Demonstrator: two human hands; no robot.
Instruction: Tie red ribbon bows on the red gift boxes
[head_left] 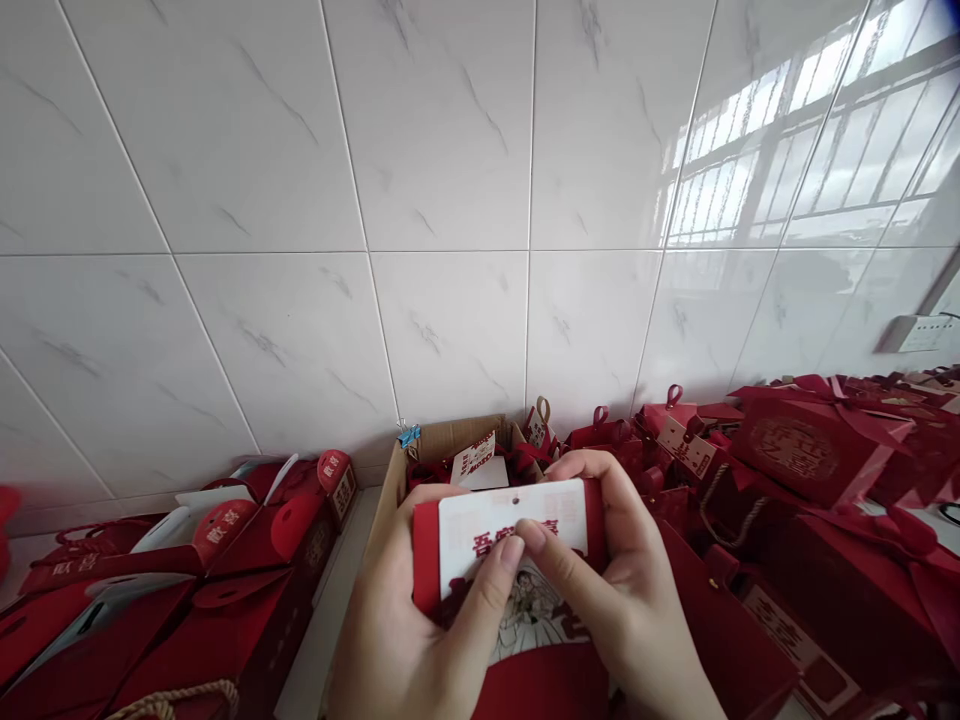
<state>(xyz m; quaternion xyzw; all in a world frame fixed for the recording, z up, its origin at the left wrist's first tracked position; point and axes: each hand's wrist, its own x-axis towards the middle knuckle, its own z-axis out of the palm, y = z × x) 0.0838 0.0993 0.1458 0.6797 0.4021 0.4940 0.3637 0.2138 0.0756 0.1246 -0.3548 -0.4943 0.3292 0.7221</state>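
A white printed card (566, 510) with red characters and a line drawing lies against a red packet (536, 685) in front of me. My left hand (435, 600) grips the left side, its thumb pressed on the card. From the right, my right hand (622, 570) holds the other side, its thumb also on the card, the two thumb tips close together. Behind the hands stands an open cardboard box (442, 434) with white and red cards inside; a blue binder clip (409, 435) sits on its rim. The hands hide the box's front.
Red gift boxes (255, 600) with white cards stand at the left. Many red boxes with ribbons and rope handles (802, 450) are piled at the right. A tiled wall (450, 150) rises behind, with a power strip (919, 333) at the far right.
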